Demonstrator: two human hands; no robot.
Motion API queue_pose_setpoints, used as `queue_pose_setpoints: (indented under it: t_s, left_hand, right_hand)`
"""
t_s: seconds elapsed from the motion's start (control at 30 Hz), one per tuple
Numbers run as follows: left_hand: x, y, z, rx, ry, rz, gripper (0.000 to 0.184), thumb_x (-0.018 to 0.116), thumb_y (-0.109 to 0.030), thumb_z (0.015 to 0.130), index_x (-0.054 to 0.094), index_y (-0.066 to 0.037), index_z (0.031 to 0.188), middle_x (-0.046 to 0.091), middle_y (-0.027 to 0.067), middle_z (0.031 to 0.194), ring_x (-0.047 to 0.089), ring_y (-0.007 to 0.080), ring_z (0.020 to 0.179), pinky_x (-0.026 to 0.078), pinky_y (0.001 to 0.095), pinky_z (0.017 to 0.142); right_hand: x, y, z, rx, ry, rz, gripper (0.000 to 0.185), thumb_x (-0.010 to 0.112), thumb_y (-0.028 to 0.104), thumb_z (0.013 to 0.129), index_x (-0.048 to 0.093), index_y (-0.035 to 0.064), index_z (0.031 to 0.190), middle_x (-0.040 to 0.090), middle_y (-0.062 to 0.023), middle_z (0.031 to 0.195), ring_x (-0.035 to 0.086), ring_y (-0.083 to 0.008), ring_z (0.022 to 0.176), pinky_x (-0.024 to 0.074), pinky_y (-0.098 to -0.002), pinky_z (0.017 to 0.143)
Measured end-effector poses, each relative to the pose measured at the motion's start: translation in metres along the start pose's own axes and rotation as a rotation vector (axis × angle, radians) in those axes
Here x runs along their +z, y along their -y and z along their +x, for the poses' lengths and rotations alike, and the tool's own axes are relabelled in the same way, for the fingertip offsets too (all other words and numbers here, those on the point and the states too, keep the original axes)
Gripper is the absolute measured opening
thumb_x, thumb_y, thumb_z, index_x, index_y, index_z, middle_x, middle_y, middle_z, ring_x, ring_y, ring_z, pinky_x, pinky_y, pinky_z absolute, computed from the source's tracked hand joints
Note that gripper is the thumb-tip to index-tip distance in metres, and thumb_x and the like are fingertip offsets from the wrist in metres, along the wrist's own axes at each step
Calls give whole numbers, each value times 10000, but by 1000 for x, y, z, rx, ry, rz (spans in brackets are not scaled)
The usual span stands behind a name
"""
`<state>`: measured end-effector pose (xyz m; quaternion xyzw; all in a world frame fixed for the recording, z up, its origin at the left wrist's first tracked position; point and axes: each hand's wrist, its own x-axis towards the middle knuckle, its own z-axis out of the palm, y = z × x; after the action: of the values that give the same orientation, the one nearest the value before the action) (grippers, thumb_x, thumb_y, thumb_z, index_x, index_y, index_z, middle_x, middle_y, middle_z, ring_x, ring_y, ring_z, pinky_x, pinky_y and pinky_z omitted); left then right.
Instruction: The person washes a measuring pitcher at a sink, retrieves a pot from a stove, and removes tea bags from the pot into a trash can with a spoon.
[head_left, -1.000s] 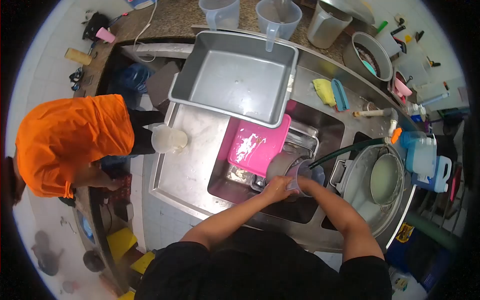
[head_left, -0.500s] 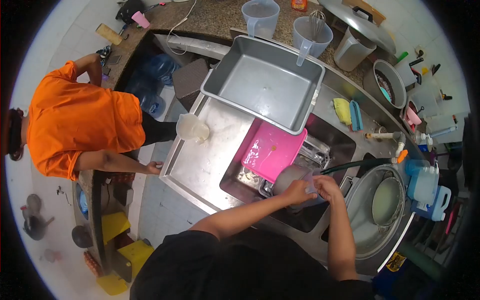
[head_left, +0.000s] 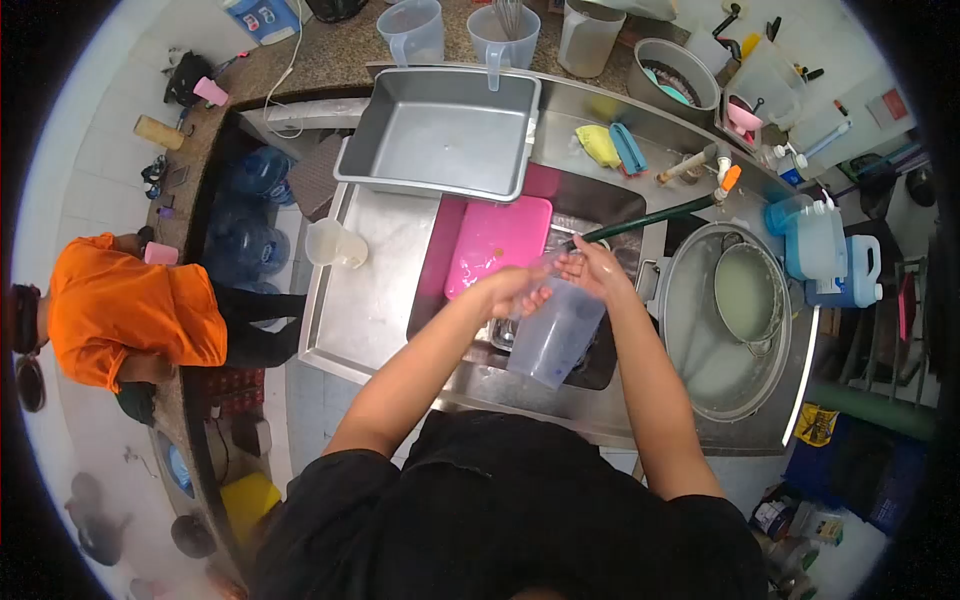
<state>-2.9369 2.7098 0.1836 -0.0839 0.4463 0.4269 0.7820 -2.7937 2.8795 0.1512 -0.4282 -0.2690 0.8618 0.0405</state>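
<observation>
A translucent plastic jug (head_left: 556,335) is held over the steel sink, tilted, its base toward me. My left hand (head_left: 512,292) is closed around its upper left side. Fingers of my right hand (head_left: 592,268) curl at the jug's upper right rim, palm partly showing. Just beyond that hand ends a dark green hose (head_left: 650,218) running from the tap (head_left: 722,180). Behind the jug, a pink plastic tray (head_left: 495,240) lies in the sink (head_left: 422,300). Metal items in the sink are partly hidden by my hands and the jug.
A grey tub (head_left: 440,125) straddles the sink's far edge. A cloudy jug (head_left: 335,244) stands on the left drainboard. To the right is a large metal pot (head_left: 690,375) holding a strainer (head_left: 750,290). A person in an orange shirt (head_left: 140,310) stands at left.
The jug has been raised and turned, so its side now shows. The view has shifted. The person in orange has drawn in the arm that reached toward the drainboard.
</observation>
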Motion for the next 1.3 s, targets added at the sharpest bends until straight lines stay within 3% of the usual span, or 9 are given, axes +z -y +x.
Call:
queue_pose_setpoints:
  t_s: [0.13, 0.23, 0.43, 0.6, 0.7, 0.77, 1.1, 1.23, 1.3]
  left_hand:
    - [-27, -26, -12, 53, 73, -103, 218, 478, -199, 1036, 551, -21, 1138, 594, 67, 823, 502, 85, 572, 407, 202, 445]
    - [-8, -40, -19, 193, -92, 97, 284, 468, -260, 1040, 549, -12, 1153, 633, 99, 883, 585, 114, 616, 446, 219, 456]
    - [96, -59, -25, 179, -547, 1116, 617, 608, -591, 867, 610, -20, 1099, 705, 190, 955, 715, 206, 749, 566, 335, 587]
    - [99, -52, -11, 475, -913, 1493, 661, 642, -620, 783, 715, -10, 1026, 726, 203, 974, 714, 362, 907, 560, 476, 774]
    - [99, -49, -7, 504, -1027, 1467, 595, 692, -574, 769, 744, -16, 965, 723, 220, 1004, 707, 375, 957, 549, 485, 820]
    - [75, -42, 8, 515, -1091, 1378, 581, 693, -552, 775, 742, 1, 947, 717, 250, 970, 710, 387, 930, 551, 492, 792]
    - [-4, -22, 35, 728, -462, 1389, 468, 809, -421, 711, 722, -7, 912, 681, 255, 817, 672, 420, 765, 519, 481, 701]
    - [-19, -25, 77, 872, -444, 1538, 371, 867, -252, 669, 724, -34, 934, 683, 222, 838, 660, 414, 793, 514, 463, 721]
    - [-12, -22, 92, 896, -451, 1547, 349, 868, -211, 668, 726, -51, 944, 686, 210, 859, 658, 412, 813, 512, 466, 728]
  right_hand:
    - [24, 19, -8, -102, 37, -48, 321, 661, 254, 915, 565, -5, 1079, 688, -168, 967, 683, -287, 913, 530, -345, 741]
    - [45, 31, -26, -198, -80, -170, 409, 701, 349, 875, 584, 12, 1076, 678, -170, 1028, 631, -279, 1045, 486, -437, 873]
    - [61, 40, -62, -152, -102, -316, 414, 729, 462, 828, 609, 106, 1003, 639, -57, 972, 521, -251, 1130, 300, -572, 993]
    - [43, 40, -61, -187, -174, -452, 310, 709, 447, 870, 634, 152, 927, 621, 30, 819, 572, -105, 807, 358, -307, 665]
    - [48, 26, -50, -246, -62, -290, 295, 677, 422, 913, 628, 133, 949, 651, 0, 818, 608, -119, 720, 334, -261, 580]
    - [44, 15, -43, -256, -84, -97, 299, 630, 307, 967, 586, 23, 1049, 656, -79, 828, 627, -197, 710, 483, -320, 609]
    - [-42, -56, 78, -290, 4, 569, 311, 565, -159, 852, 520, -38, 1135, 606, -186, 1145, 628, -296, 1093, 538, -388, 913]
    - [-76, -64, 106, -10, 427, 317, 195, 532, -2, 941, 602, -23, 1122, 661, -131, 1128, 650, -242, 1038, 541, -362, 915]
    - [-76, -58, 122, 61, 196, 27, 199, 566, 124, 934, 646, -4, 1064, 694, -131, 1023, 685, -240, 890, 564, -368, 744]
